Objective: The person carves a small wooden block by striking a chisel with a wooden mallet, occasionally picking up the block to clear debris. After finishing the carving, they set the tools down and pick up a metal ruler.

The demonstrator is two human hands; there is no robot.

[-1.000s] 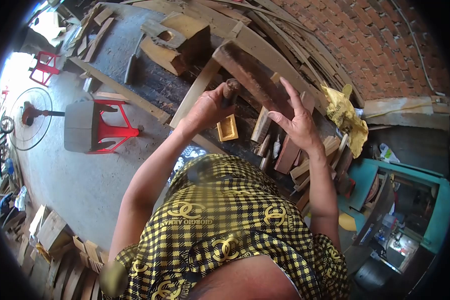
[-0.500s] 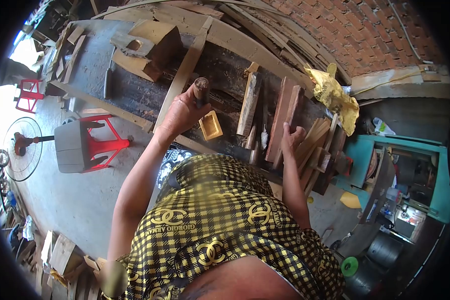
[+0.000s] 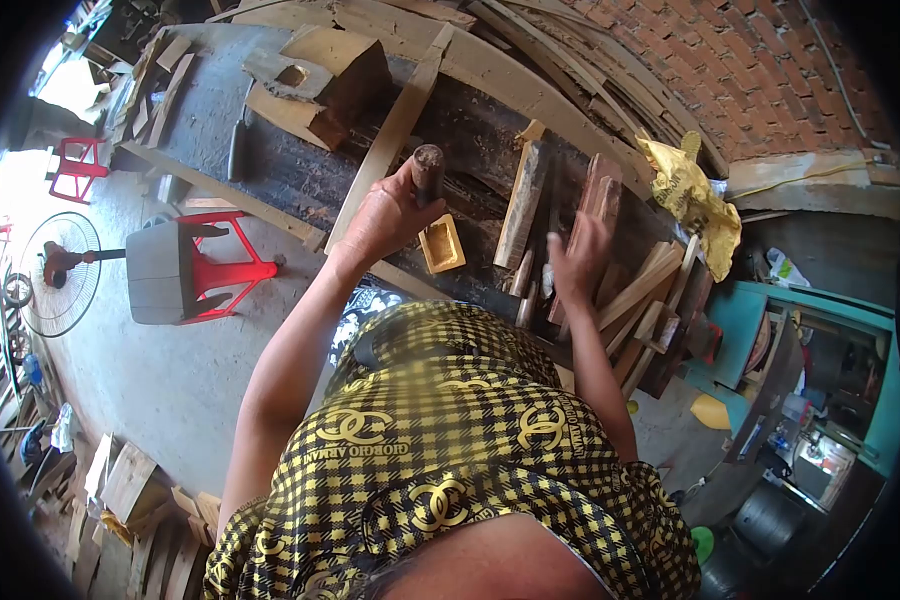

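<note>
My left hand (image 3: 382, 218) is wrapped around a round wooden handle (image 3: 428, 165), held upright over the workbench; its lower end is hidden. Just below that fist lies a small yellow wooden block with a rectangular hollow (image 3: 442, 245). My right hand (image 3: 582, 258) is slightly blurred, its fingers stretched out and spread above the reddish-brown boards (image 3: 602, 185). Left of those fingers lie a pale-edged wooden strip (image 3: 522, 205) and several narrow tools, partly overlapped by the hand. Whether the right fingers touch the boards I cannot tell.
A long plank (image 3: 395, 130) crosses the dark bench. Behind it sits a large hollowed wood block (image 3: 345, 75), with a dark-handled tool (image 3: 237, 150) beside it. A crumpled yellow bag (image 3: 695, 200) lies at right. A red stool (image 3: 235, 270) and fan (image 3: 60, 275) stand left.
The view has shifted slightly, moving the bench right and up in the picture. My right hand has moved left relative to the boards and spread its fingers. My left hand keeps its grip.
</note>
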